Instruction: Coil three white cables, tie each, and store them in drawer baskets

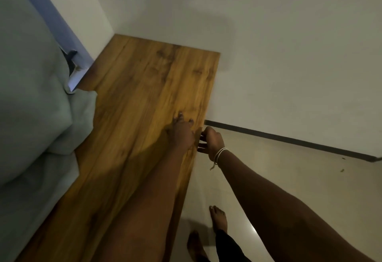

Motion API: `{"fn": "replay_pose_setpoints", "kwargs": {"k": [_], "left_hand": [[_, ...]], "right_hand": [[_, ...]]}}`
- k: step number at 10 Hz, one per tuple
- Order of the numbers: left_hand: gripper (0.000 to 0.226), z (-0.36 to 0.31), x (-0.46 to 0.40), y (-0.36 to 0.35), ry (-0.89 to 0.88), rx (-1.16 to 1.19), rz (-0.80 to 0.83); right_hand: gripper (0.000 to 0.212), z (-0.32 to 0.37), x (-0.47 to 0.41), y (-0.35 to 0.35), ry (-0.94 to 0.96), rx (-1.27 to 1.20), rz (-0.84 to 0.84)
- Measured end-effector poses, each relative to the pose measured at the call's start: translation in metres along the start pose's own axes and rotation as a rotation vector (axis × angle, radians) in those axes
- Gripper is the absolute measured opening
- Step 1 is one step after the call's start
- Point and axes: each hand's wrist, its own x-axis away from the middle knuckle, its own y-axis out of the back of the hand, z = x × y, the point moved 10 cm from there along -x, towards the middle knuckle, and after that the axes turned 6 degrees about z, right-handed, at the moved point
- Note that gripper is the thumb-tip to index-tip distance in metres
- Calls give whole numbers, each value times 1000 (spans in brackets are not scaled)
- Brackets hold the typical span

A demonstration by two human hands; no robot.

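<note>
Left hand lies flat, fingers spread, on the wooden top; right hand hangs loosely curled, empty, at its edge. No cables visible; locate them first.

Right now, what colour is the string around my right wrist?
White, or off-white: the string loops the right wrist, seen in the head view.

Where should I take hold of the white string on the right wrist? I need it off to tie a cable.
Pinch the loose tail of the white string with the left hand, coming from below the right wrist. The wraps lie close on the skin and only the tail hangs free, so it likely offers the easiest hold.
</note>
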Motion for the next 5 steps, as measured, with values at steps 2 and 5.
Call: {"fn": "replay_pose_setpoints", "kwargs": {"k": [2,5], "left_hand": [[53,0,5,-2,-7,74,2],[58,9,13,111,-40,186,-111]], "right_hand": [[43,3,-2,-6,-9,93,20],[46,141,42,-21,196,1070,57]]}}
